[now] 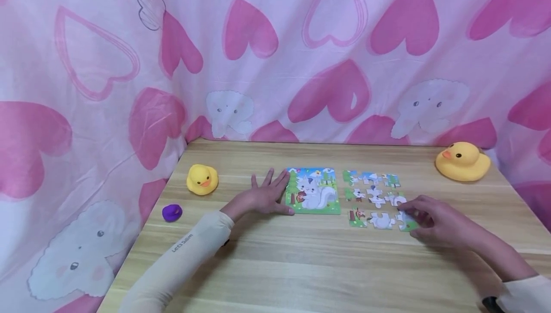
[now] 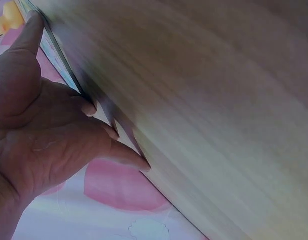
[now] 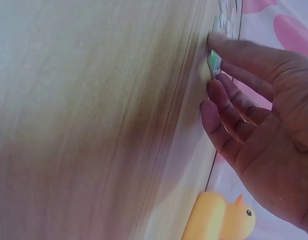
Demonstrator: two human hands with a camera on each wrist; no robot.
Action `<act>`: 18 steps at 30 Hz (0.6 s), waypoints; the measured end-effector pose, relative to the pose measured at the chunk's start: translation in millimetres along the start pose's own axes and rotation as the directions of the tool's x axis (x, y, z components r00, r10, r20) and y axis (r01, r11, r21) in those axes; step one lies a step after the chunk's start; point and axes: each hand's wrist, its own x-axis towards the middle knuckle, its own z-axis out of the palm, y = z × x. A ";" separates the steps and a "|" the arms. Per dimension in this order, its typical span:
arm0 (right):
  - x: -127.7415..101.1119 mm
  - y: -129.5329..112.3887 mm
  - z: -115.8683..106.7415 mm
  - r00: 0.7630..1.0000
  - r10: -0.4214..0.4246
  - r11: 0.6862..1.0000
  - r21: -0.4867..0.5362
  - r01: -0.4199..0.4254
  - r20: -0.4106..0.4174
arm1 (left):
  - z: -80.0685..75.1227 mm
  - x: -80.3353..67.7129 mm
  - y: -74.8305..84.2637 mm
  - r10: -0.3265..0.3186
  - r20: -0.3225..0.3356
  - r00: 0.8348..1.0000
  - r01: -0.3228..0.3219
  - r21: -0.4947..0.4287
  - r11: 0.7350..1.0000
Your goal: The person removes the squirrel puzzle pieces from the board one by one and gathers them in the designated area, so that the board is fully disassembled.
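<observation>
Nearest the front edge of the wooden table (image 1: pixel 301 265), the right hand (image 1: pixel 435 222) is seen with fingers curled onto the green-edged corner puzzle piece (image 1: pixel 406 223), the near-right one of nine loose flat die-cut pieces (image 1: pixel 373 197) spread in a grid; a closed pinch cannot be told. The left hand (image 1: pixel 262 197) is laid flat, fingers spread, against the left edge of the glossy squirrel picture board (image 1: pixel 313 191), left of that piece. Two smooth yellow ducks (image 1: pixel 202 179) (image 1: pixel 462 161) are placed toward the far corners.

Yellow ducks (image 1: pixel 202 179), purple blob (image 1: pixel 172 212), pink-hearted cloth (image 1: pixel 258 64), perhaps cartoon-printed.
</observation>
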 end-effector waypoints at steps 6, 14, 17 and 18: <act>3.8 -6.0 -0.3 1.000 -0.013 1.000 -0.019 0.013 -0.022 | -1.6 -2.0 -2.6 -0.017 0.004 1.000 0.017 0.010 1.000; 23.3 -32.0 -3.2 0.994 0.017 0.999 -0.042 -0.021 -0.109 | -4.7 -7.7 -7.6 -0.011 -0.021 1.000 0.010 -0.019 1.000; 38.7 -47.4 -2.7 0.987 -0.021 0.999 -0.028 0.016 -0.159 | -8.6 -8.9 -8.6 -0.017 -0.047 0.999 0.016 -0.029 0.999; 44.5 -52.3 -2.0 0.984 -0.029 0.999 -0.024 0.026 -0.177 | -10.6 -8.7 -8.5 -0.019 -0.057 0.998 0.018 -0.026 0.999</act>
